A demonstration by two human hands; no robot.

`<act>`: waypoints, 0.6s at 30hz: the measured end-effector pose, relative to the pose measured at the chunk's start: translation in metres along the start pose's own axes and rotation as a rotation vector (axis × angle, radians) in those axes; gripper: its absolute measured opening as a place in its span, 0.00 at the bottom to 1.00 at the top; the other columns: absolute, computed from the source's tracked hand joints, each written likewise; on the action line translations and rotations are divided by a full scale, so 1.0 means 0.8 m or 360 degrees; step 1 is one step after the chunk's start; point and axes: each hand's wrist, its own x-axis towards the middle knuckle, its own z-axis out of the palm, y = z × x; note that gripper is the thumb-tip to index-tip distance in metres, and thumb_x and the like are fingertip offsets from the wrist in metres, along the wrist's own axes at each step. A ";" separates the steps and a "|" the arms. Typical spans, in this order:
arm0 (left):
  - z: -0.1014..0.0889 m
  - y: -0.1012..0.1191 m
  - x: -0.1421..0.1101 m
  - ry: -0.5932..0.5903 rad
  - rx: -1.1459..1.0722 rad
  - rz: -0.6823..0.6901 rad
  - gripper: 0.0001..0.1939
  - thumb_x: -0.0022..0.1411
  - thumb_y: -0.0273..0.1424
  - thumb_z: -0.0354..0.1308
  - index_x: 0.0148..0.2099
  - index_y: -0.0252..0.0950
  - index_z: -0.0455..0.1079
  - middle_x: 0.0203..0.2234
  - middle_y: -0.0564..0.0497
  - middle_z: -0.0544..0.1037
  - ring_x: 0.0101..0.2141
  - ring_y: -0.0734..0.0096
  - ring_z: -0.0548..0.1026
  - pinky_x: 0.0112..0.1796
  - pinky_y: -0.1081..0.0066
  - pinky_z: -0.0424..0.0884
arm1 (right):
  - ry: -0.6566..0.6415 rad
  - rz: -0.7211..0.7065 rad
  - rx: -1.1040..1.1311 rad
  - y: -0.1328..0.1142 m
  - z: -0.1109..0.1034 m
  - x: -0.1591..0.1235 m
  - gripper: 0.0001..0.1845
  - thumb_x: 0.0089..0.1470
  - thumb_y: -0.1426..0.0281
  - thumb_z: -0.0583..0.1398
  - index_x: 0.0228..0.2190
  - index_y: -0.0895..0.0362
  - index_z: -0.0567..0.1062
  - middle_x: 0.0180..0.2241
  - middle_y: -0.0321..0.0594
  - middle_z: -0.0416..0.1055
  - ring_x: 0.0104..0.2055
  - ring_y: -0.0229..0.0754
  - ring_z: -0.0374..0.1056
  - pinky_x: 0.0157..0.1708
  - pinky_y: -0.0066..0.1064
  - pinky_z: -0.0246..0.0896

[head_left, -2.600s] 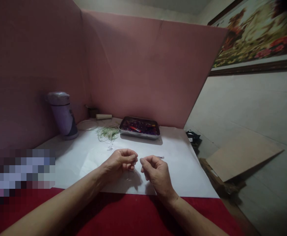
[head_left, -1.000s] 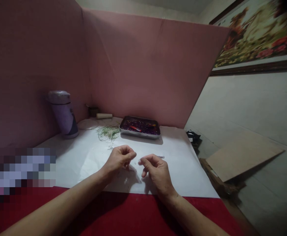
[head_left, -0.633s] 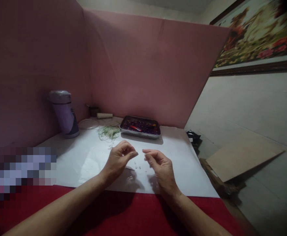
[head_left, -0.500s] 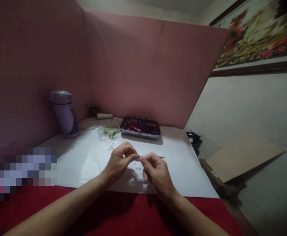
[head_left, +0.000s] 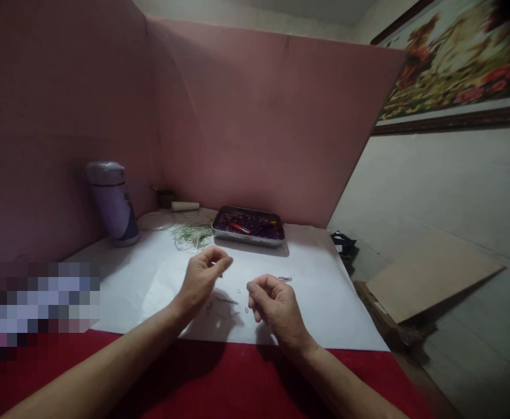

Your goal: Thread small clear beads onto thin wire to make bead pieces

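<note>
My left hand point(head_left: 204, 278) hovers above the white paper point(head_left: 324, 291) with thumb and forefinger pinched together. Whatever sits in that pinch is too small to make out. To its right, my right hand point(head_left: 276, 301) is also closed in a pinch, fingertips pointing left, and its contents cannot be made out. A gap separates the two hands. Small shiny pieces, one of them a silvery bead point(head_left: 246, 310), lie on the paper between them. A thin dark strand point(head_left: 224, 301) shows below my left hand. Just beyond my right hand is a small silvery metal item point(head_left: 285, 279).
Toward the back stands a metal tray point(head_left: 248, 239) of dark purple beads, with a red-handled tool point(head_left: 240, 228) on top. Left of it lie tangled green threads point(head_left: 192, 236) and a pale roll point(head_left: 185, 206). A purple flask point(head_left: 114, 203) stands at left. Pink panels point(head_left: 255, 116) enclose the back.
My hands, fingertips close together before, have moved apart. The left went left and slightly up; the right shifted only a little. The dark strand on the paper now shows more fully.
</note>
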 end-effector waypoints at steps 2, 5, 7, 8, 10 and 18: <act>-0.017 -0.002 0.015 0.0261 -0.0037 0.0046 0.08 0.51 0.34 0.58 0.27 0.35 0.65 0.19 0.57 0.65 0.22 0.79 0.62 0.25 0.76 0.60 | 0.0010 0.0004 0.0005 0.000 0.000 0.000 0.12 0.49 0.64 0.60 0.24 0.60 0.67 0.17 0.31 0.65 0.14 0.27 0.56 0.15 0.21 0.50; -0.049 -0.007 0.041 0.0653 0.0105 0.0017 0.09 0.47 0.35 0.60 0.26 0.34 0.66 0.18 0.57 0.67 0.20 0.78 0.62 0.23 0.76 0.59 | 0.0001 0.0000 0.0025 0.002 -0.001 -0.001 0.12 0.48 0.64 0.60 0.24 0.60 0.67 0.17 0.31 0.65 0.14 0.28 0.56 0.16 0.22 0.50; -0.068 -0.010 0.053 0.0664 0.0407 -0.0035 0.09 0.46 0.35 0.59 0.25 0.34 0.67 0.18 0.55 0.69 0.21 0.76 0.65 0.23 0.75 0.60 | 0.0003 -0.0008 0.0023 0.003 -0.001 -0.001 0.12 0.48 0.63 0.60 0.24 0.60 0.67 0.17 0.31 0.65 0.14 0.28 0.56 0.16 0.22 0.50; -0.076 -0.012 0.057 0.0578 0.0597 -0.0076 0.08 0.45 0.35 0.59 0.24 0.34 0.68 0.19 0.53 0.71 0.22 0.74 0.66 0.24 0.74 0.60 | 0.0006 -0.0015 0.0019 0.003 -0.002 -0.001 0.12 0.48 0.63 0.60 0.24 0.60 0.67 0.17 0.31 0.65 0.14 0.29 0.56 0.16 0.22 0.50; -0.085 -0.014 0.058 0.0332 0.1024 -0.0201 0.05 0.43 0.33 0.60 0.23 0.36 0.71 0.18 0.52 0.73 0.22 0.72 0.68 0.24 0.73 0.60 | 0.0015 -0.0030 0.0007 0.004 -0.002 -0.001 0.13 0.48 0.62 0.60 0.24 0.59 0.67 0.17 0.32 0.66 0.14 0.29 0.56 0.16 0.23 0.50; -0.084 -0.016 0.053 0.0000 0.1805 -0.0367 0.04 0.45 0.29 0.58 0.25 0.40 0.74 0.24 0.49 0.77 0.29 0.64 0.72 0.28 0.69 0.60 | 0.0028 -0.0026 -0.0014 0.000 -0.001 -0.002 0.13 0.48 0.62 0.60 0.23 0.59 0.67 0.17 0.32 0.66 0.15 0.29 0.55 0.17 0.24 0.50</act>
